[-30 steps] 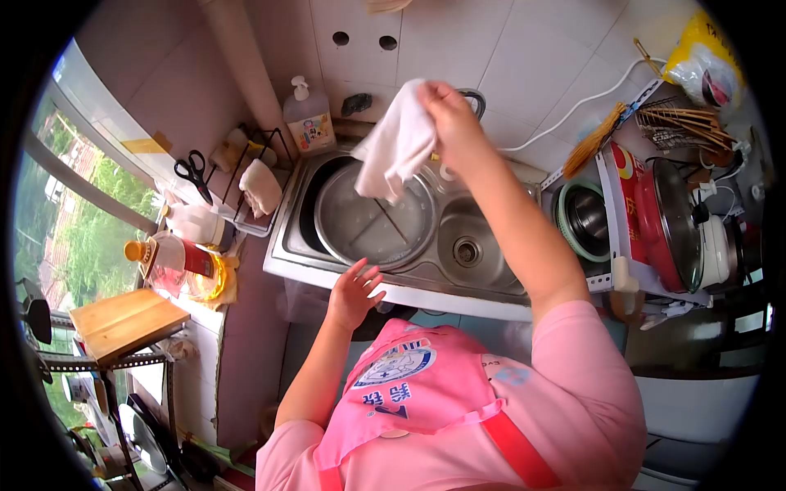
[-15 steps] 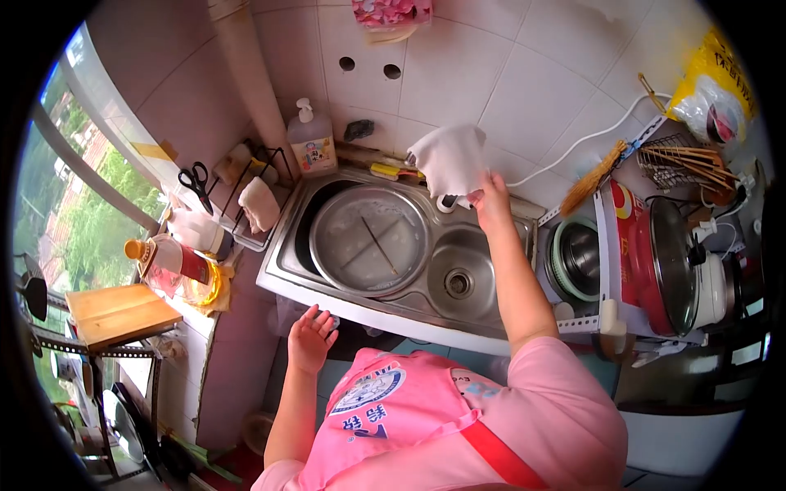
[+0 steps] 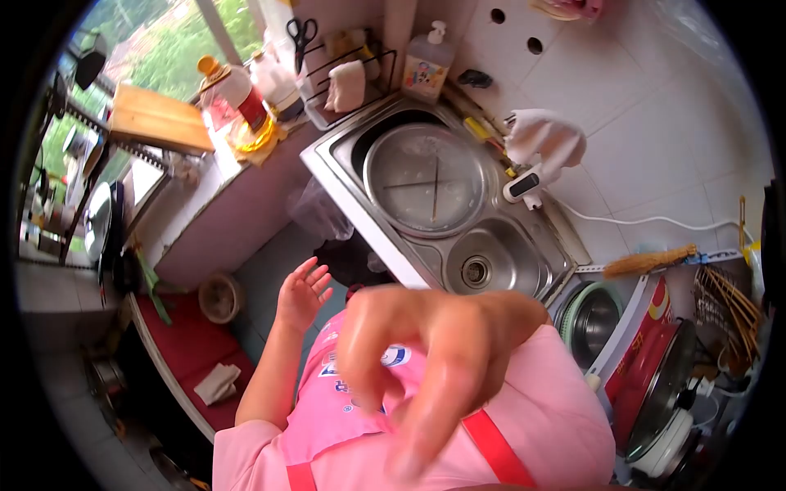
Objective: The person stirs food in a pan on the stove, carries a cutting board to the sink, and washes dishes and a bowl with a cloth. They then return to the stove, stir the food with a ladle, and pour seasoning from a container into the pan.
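My right hand is raised close to the camera in front of my pink apron. Its fingers are bent and apart, slightly blurred, with nothing in them. Near the front of the sink, low by my side, my left hand hangs in the air, palm up and fingers loosely spread, holding nothing. A whitish cloth drapes over the faucet behind the sink. In the left basin of the steel sink sits a large round metal pan with water and thin crossed lines inside. The right basin shows its drain.
A pump bottle stands at the back corner beside a wire rack. An oil jug and a wooden board are by the window. Bowls and a lidded red pan sit at right.
My right hand has let go of the cloth at the faucet and come back toward the camera. The cloth stays hanging there. My left hand remains low; the view has turned left.
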Action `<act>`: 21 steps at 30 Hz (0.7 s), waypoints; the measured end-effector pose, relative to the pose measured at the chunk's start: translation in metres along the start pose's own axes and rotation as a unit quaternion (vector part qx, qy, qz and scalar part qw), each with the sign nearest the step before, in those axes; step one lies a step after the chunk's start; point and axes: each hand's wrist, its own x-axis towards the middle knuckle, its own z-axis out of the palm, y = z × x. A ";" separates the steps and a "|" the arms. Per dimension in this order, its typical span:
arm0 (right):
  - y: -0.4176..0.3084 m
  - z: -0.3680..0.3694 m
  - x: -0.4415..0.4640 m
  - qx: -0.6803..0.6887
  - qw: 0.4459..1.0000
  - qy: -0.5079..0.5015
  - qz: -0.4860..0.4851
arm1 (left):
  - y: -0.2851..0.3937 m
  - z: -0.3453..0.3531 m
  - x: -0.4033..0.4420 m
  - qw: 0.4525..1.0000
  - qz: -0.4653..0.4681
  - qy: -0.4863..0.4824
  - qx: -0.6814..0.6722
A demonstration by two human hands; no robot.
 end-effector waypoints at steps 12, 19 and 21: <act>0.067 0.170 0.054 0.205 0.977 -0.059 -0.010 | -0.010 -0.057 -0.183 0.965 0.107 0.169 -0.170; 0.185 0.273 0.049 0.189 0.951 -0.232 0.074 | -0.012 -0.144 -0.327 0.948 0.173 0.168 -0.209; 0.232 0.295 0.026 0.093 0.944 -0.233 0.216 | -0.025 -0.175 -0.377 0.944 0.221 0.160 -0.185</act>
